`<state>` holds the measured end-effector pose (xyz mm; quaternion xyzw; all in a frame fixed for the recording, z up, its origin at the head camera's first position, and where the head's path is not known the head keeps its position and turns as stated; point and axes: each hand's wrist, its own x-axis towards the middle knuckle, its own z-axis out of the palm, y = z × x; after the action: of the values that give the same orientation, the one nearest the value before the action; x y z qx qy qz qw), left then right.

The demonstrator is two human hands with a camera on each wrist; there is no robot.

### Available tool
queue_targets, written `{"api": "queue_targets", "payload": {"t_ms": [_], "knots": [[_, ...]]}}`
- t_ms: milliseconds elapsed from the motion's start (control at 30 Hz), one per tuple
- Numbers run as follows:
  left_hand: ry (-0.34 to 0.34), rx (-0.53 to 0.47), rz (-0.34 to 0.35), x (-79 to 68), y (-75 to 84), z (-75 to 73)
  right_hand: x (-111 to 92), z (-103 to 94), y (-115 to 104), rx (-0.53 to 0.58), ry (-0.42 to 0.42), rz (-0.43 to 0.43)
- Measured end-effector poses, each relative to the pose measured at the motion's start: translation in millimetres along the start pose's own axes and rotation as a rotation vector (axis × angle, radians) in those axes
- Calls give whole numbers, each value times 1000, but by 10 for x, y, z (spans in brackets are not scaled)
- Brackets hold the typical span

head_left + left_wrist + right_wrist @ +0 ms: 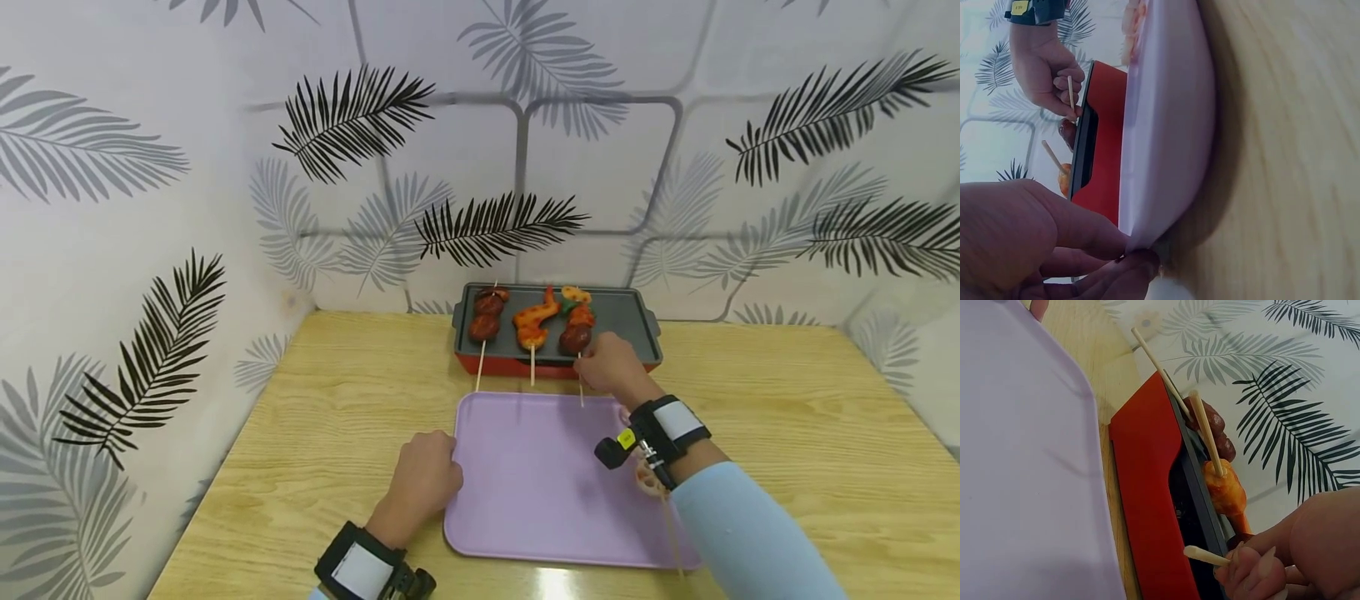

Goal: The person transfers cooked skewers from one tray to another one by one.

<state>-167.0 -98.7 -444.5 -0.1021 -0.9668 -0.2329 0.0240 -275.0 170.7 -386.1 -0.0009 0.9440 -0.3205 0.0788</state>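
Observation:
My right hand [612,365] pinches the wooden stick of a skewer [576,332] at the right of the grill; dark red balls and an orange piece are threaded on it. That skewer's food lies over the dark plate of the red grill [495,367]. Left of it on the plate are an orange, wing-shaped skewer [534,321] and a skewer of dark brown balls [487,321], their sticks jutting over the front edge. With thumb and fingers, my left hand [423,475] grips the left rim of the lilac tray [547,475], also seen close in the left wrist view.
On the tray's right side lies a skewer with pale lotus-root slices [648,479], partly hidden under my right wrist. The wooden table [337,383] runs back to a wall with leaf patterns [450,167], just behind the grill.

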Motion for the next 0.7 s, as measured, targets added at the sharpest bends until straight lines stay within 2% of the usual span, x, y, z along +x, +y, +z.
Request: {"api": "queue_targets", "payload": {"t_ms": [267, 433, 533, 700], "knots": [[-33, -24, -26, 4, 9, -17, -8, -35, 49, -2, 0, -37], [-45, -34, -40, 0, 9, -19, -27, -80, 104, -42, 37, -103], [-45, -35, -36, -3, -4, -8, -106, -116, 105, -47, 54, -125], [-29, -36, -17, 0, -13, 3, -302, -195, 82, -39, 40, -113]]}}
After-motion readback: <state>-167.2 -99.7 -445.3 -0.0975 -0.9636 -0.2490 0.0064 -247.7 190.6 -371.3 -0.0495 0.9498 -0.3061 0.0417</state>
